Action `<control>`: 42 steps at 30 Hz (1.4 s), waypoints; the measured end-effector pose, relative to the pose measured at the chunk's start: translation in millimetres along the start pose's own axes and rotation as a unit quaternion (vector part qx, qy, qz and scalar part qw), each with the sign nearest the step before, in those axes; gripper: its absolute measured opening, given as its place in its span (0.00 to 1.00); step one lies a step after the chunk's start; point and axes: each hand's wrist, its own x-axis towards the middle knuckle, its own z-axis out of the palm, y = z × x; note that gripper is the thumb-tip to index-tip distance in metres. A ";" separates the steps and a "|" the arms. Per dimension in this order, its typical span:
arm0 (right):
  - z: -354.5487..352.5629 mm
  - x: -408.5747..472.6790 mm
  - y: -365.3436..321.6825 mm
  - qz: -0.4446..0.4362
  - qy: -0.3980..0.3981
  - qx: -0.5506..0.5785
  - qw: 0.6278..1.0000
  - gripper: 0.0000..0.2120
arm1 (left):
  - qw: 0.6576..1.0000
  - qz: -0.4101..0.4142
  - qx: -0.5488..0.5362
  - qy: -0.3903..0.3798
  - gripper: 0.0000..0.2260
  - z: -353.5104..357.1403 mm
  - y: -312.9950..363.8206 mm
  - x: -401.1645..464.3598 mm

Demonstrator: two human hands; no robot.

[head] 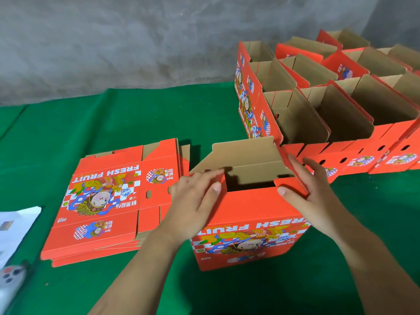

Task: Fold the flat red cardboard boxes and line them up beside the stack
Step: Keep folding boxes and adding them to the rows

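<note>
- Both hands work on one half-folded box (pixel 247 226) standing on the green cloth (pixel 91 123) at about 6 o'clock of the view.
- Left hand (pixel 193 201) lies over the box's left top edge at its 9 o'clock side, fingers reaching onto the left red flap (pixel 216 178) with the thumb against the front wall, so the flap is pinched.
- Right hand (pixel 304 180) holds the right flap (pixel 289 186) at the box's 3 o'clock corner, thumb on top near the front edge, fingers spread behind and pressing along the side.
- Back flap (pixel 245 155) of this box stands up at 12 o'clock, brown side facing the camera; the inside is open and dark.
- Front wall shows the "FRESH FRUIT" print and a cartoon figure, upside down from this view.
- Stack (pixel 113 201) of flat boxes lies at 9 o'clock of the held box, just beside it, printed side up, edges slightly fanned.
- Folded boxes (pixel 341 105) stand in rows at 1 to 2 o'clock, tops open, touching one another; the nearest row reaches just behind the right hand.
- White paper (pixel 16 226) sits at the far left edge, at 8 o'clock, with a grey device (pixel 11 276) below it, blurred.
- Grey wall (pixel 136 42) runs behind the cloth at 12 o'clock.
</note>
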 end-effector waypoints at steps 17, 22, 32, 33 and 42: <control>5.0 -8.9 7.6 -0.091 0.009 -0.012 0.996 0.18 | 0.972 -0.205 0.060 0.096 0.21 3.5 -7.0 64.4; -4.8 8.6 -6.5 0.037 -0.043 0.077 0.995 0.22 | 0.984 -0.074 -0.085 0.136 0.30 6.4 -5.7 51.4; 11.4 34.3 -8.9 0.070 -0.040 -0.232 0.969 0.38 | 0.963 -0.070 0.246 -0.090 0.36 19.9 1.2 60.9; 15.0 37.6 -14.1 0.070 -0.034 -0.275 0.958 0.38 | 0.954 -0.072 0.278 -0.089 0.35 22.6 3.2 61.9; -0.1 47.6 -24.9 0.189 -0.058 0.114 0.974 0.22 | 0.939 -0.185 -0.278 0.081 0.09 1.8 -6.1 52.7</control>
